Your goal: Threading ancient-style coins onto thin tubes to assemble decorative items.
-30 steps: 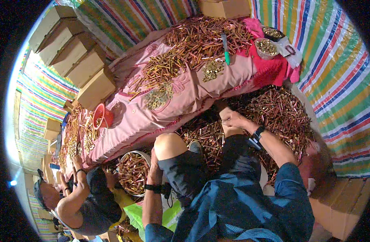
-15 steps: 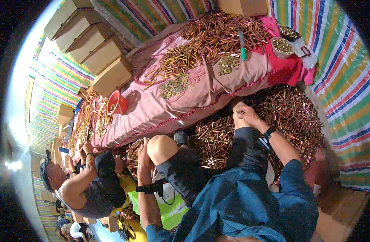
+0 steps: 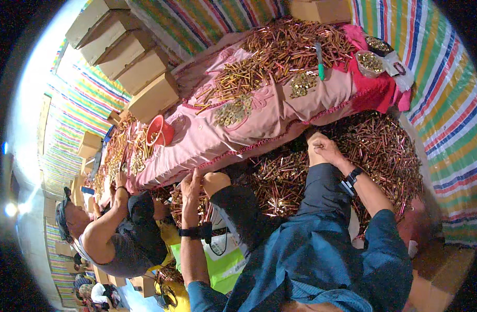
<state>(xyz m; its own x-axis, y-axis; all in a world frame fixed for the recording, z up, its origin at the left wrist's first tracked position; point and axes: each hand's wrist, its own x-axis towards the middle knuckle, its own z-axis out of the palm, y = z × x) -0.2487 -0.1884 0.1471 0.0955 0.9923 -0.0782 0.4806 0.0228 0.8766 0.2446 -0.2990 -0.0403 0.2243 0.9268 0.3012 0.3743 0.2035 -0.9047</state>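
The right hand [image 3: 321, 148] is curled into a fist at the edge of the pink cloth [image 3: 259, 122], over the pile of metal pins [image 3: 384, 151]. The left hand [image 3: 190, 188], fingers spread flat, touches the cloth's hanging edge beside the knee [image 3: 217, 182].

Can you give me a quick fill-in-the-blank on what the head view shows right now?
1. The long table is draped in a ____ cloth.
2. The right hand is closed into a fist above the heap of brass-coloured metal pins lying ____ the table's edge.
3. The left hand wears a ____ wrist strap.
4. The small red bucket sits ____ the table.

Missing words: pink; below; black; on
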